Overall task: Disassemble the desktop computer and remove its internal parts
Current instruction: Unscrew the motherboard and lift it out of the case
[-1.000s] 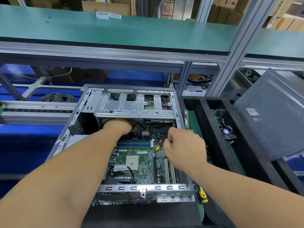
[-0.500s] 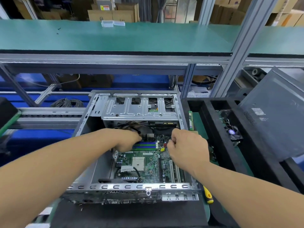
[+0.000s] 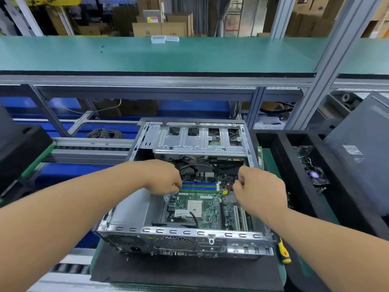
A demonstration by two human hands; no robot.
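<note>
- Two bare hands reach into the open desktop case [image 3: 183, 230]. The left hand [image 3: 163, 178] has its fingers curled down at the left end of the memory slots [image 3: 199, 186]; what they pinch, if anything, is hidden under the hand, so I cannot tell its grip. The right hand [image 3: 257, 186] is curled in a fist-like pinch just right of the slots, by a small red connector [image 3: 229, 187]; the fingertips face away, so its grip cannot be told either.
- No brand or writing on the computer can be read; a white sticker on the motherboard [image 3: 197, 207] is too small and blurred to make out.
- The case lies on its side on a black mat [image 3: 189, 272], side panel off, rear ports facing the camera. Inside is a green motherboard with four memory slots, blue and green, one bare white processor socket [image 3: 194, 207], and white expansion slots at the right.
- One silver drive cage [image 3: 200, 142] with four cut-outs spans the far end; black cables [image 3: 189, 163] hang below it.
- One yellow-handled screwdriver [image 3: 283, 251] lies just right of the case.
- One green memory stick [image 3: 260, 157] stands on edge beside the case's far right corner.
- One black tray [image 3: 299, 186] to the right holds a small fan [image 3: 315, 174]; a grey panel [image 3: 362, 152] leans above it.
</note>
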